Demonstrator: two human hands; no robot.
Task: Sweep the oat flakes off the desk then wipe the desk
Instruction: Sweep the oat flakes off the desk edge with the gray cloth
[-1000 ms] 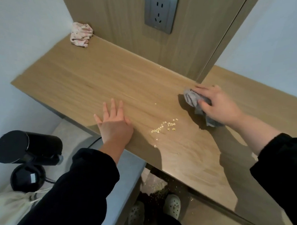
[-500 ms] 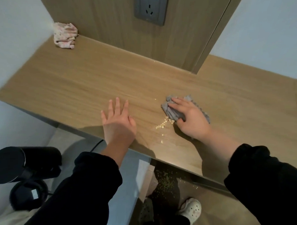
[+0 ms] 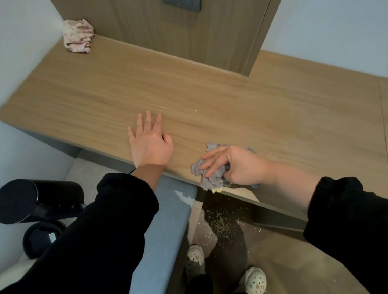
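The left hand (image 3: 150, 146) lies flat on the desk (image 3: 99, 95) near its front edge. Its fingers are straight and a little spread, and it holds nothing. The right hand (image 3: 237, 165) is at the front edge of the desk, to the right of the left hand and apart from it. It grips a crumpled grey cloth (image 3: 208, 179): the two longer fingers lie stretched over the top of the cloth, and the other fingers are bent around its bunched part. The lower end of the cloth hangs slightly over the edge.

A small heap of oat flakes (image 3: 218, 190) sits just under the cloth, right on the edge of the desk. Many more flakes (image 3: 220, 225) are scattered on the floor below this place. A single flake (image 3: 195, 111) is on the desk surface further back, between the two hands, and one more tiny flake (image 3: 193, 63) lies close to the wooden back panel.

In the far left corner of the desk is a crumpled pink and white cloth (image 3: 78, 36). A grey wall socket (image 3: 182, 1) is fixed on the back panel above. Under the desk are the person's white shoes (image 3: 256, 281), and at the left a black cylinder-shaped object (image 3: 36, 199) is beside a blue-grey cushion (image 3: 160, 214).
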